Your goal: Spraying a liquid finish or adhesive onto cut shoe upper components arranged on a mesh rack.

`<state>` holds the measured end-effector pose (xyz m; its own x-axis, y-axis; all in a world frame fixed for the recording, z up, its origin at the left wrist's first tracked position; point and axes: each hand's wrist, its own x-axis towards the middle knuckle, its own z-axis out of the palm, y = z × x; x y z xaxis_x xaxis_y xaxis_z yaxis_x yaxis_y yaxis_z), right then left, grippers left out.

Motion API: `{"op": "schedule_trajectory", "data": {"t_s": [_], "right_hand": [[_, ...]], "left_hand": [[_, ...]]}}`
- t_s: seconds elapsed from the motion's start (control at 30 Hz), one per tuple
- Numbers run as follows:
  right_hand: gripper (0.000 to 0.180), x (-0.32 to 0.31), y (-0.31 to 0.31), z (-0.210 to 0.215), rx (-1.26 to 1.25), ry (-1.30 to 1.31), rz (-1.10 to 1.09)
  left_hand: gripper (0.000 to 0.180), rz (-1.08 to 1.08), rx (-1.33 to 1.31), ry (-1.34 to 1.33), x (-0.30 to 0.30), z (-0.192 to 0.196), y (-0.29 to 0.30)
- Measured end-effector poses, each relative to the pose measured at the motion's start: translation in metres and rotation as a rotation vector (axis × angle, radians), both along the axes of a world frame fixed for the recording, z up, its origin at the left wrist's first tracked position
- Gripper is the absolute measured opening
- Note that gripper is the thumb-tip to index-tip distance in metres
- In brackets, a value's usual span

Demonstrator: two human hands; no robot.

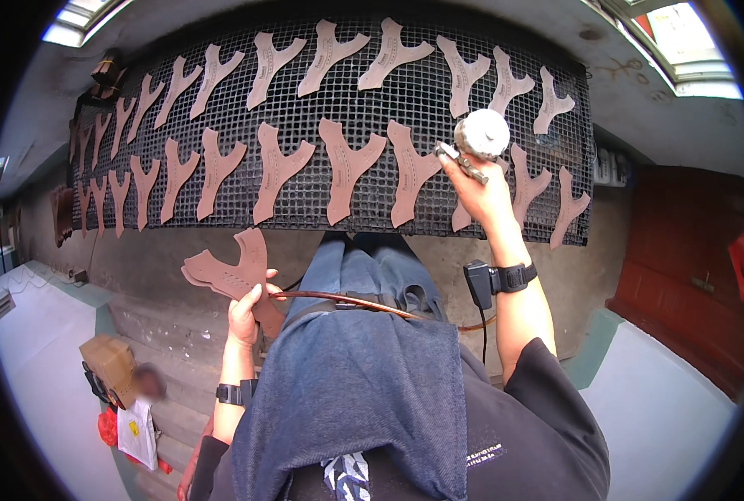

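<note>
My left hand point(245, 316) is closed on several stacked brown Y-shaped leather-like pieces point(238, 271), held off the near edge of the rack at left. An amber hose point(347, 297) passes by its fingers and crosses my lap; whether the hand also grips it, I cannot tell. In my right hand point(479, 190) is a spray gun point(482, 134) with a round white cup, raised over the right part of the rack. Below the gun, one brown piece point(462, 215) is partly hidden by that hand. Two rows of similar pieces point(351, 171) lie spread out across the black mesh rack point(317, 125).
A denim apron point(363, 376) covers my lap against the rack's near side. Dark red boards point(681, 259) stand at right. At lower left are a cardboard box point(109, 367) and a white bag point(136, 430) beside steps. A black cable point(484, 334) hangs from my right wrist strap.
</note>
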<state>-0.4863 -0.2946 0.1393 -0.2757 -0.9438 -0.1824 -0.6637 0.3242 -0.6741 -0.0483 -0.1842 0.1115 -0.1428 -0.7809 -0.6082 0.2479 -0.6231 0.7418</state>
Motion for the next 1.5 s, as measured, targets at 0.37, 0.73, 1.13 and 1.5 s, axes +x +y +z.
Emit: {"op": "schedule_trajectory", "data": {"t_s": [0.37, 0.73, 1.13, 1.5], "right_hand": [[0.032, -0.032, -0.015, -0.014, -0.021, 0.017, -0.038], [0.031, 0.003, -0.052, -0.029, -0.058, -0.099, 0.07], [0.029, 0.033, 0.063, -0.002, 0.217, -0.038, 0.141], [0.031, 0.04, 0.126, -0.001, 0.359, -0.078, 0.033]], "left_hand": [[0.049, 0.024, 0.031, -0.005, -0.014, 0.0, -0.017], [0.051, 0.114, 0.007, -0.013, -0.003, 0.001, 0.005], [0.05, 0.012, -0.005, -0.001, 0.017, -0.007, 0.009], [0.049, -0.113, 0.007, 0.03, 0.026, -0.009, 0.002]]}}
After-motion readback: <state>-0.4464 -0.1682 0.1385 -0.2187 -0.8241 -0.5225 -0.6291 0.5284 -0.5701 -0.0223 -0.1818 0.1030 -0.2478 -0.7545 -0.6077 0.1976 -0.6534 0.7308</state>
